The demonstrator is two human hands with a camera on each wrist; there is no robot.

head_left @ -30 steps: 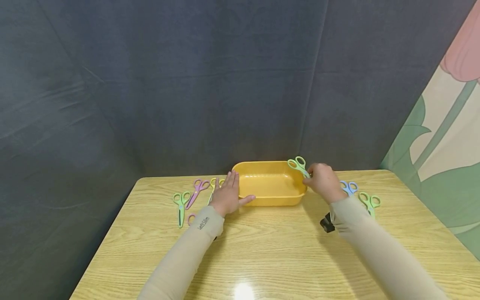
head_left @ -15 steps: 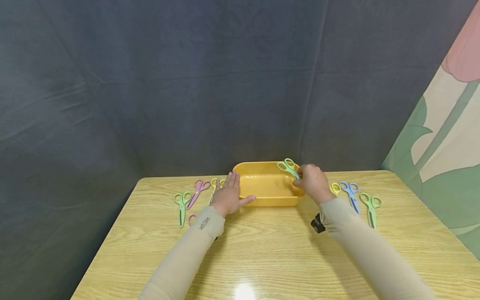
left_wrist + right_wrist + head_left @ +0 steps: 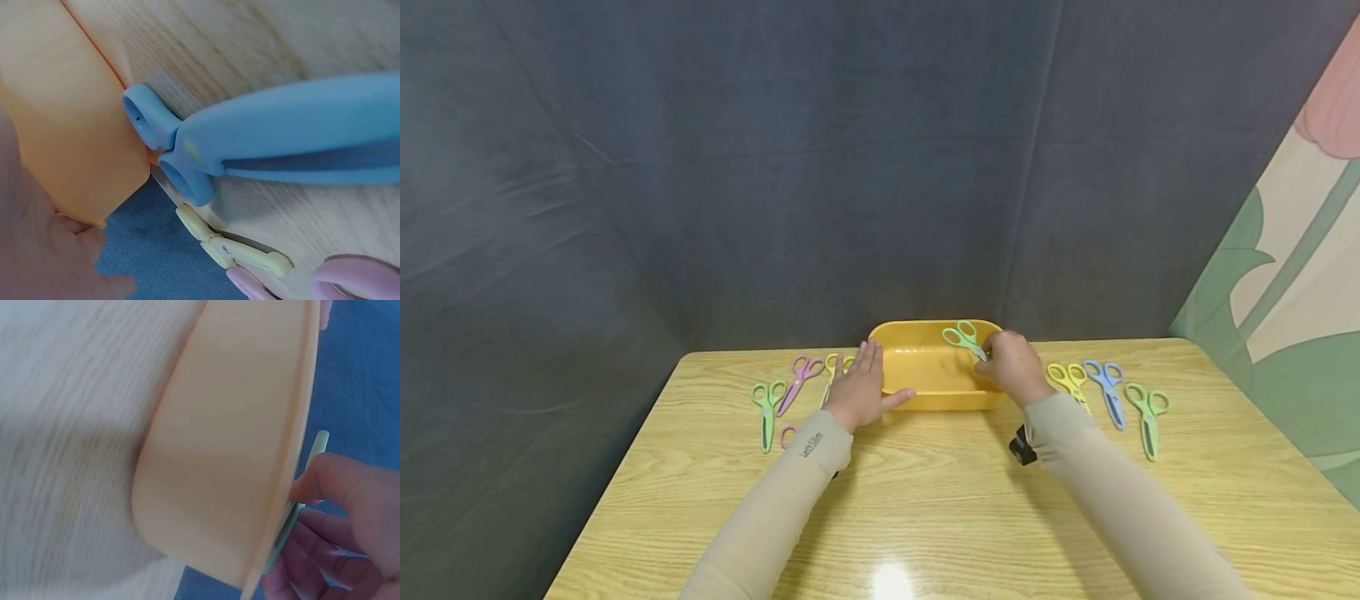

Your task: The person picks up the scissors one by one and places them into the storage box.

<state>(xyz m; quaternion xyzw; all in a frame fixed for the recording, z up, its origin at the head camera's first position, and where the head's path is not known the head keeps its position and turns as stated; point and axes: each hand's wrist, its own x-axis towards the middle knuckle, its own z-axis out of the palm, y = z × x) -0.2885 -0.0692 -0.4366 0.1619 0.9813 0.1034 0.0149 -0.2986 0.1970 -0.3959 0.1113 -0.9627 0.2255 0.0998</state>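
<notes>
A yellow oblong tray (image 3: 940,401) stands at the table's far edge. My left hand (image 3: 856,395) rests against its left end, fingers straight and thumb along the front rim. With my right hand (image 3: 1017,367) I pinch green scissors (image 3: 964,335) by the blade end over the tray's right part, handles pointing left and away. In the right wrist view the thumb and fingers (image 3: 334,478) close on the green scissors (image 3: 284,534) just at the rim. Blue scissors (image 3: 194,150) lie beside the tray near my left hand in the left wrist view.
Left of the tray lie green scissors (image 3: 767,412), purple scissors (image 3: 800,383), partly hidden yellow scissors (image 3: 831,367) and pink scissors (image 3: 787,434). On the right are yellow scissors (image 3: 1069,382), blue scissors (image 3: 1107,390) and green scissors (image 3: 1147,417). A dark curtain (image 3: 850,183) hangs behind the table.
My right hand has carried the green scissors leftward, from the tray's right end to over its inside. Yellow scissors on the right have come into sight. My left hand stays at the tray.
</notes>
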